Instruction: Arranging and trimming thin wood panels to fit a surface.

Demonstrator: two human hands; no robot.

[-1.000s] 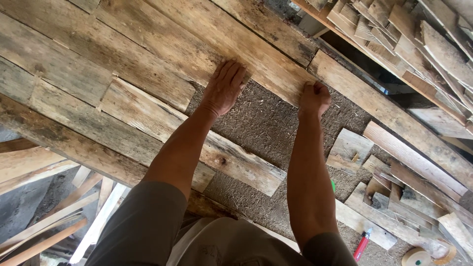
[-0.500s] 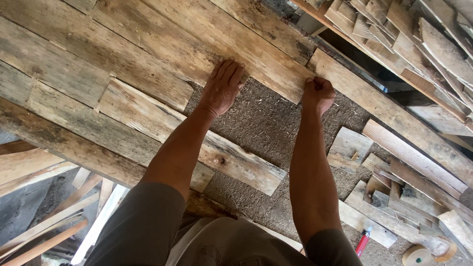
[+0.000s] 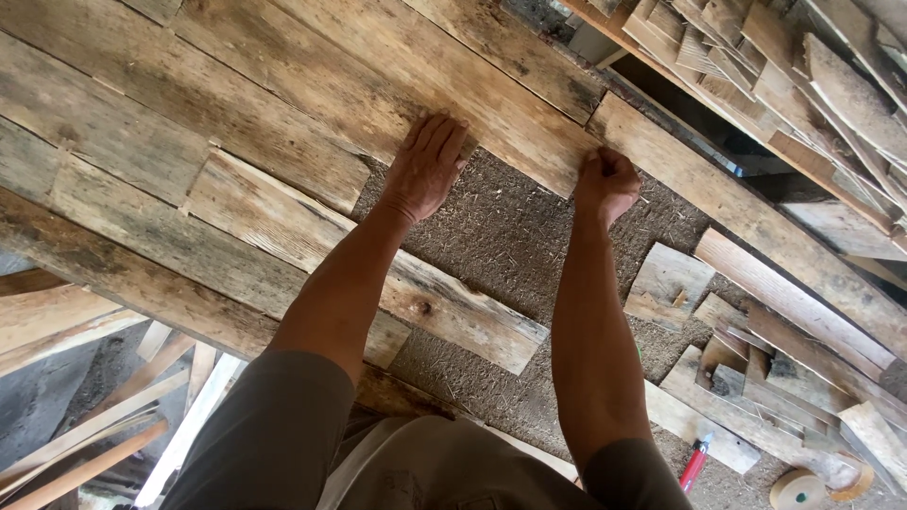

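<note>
Right now your left hand (image 3: 425,168) lies flat, fingers spread, on the end of the weathered plank (image 3: 444,85) above the bare panel (image 3: 510,246). Just beside it, your right hand (image 3: 606,184) curls tight around that plank's corner.

Left hand (image 3: 425,170) flat on weathered plank (image 3: 453,85), right hand (image 3: 605,184) at its end edge. Shorter plank (image 3: 378,274) nearer, under left forearm. Offcut pile (image 3: 756,359) right; tape roll (image 3: 796,489) bottom right.
</note>
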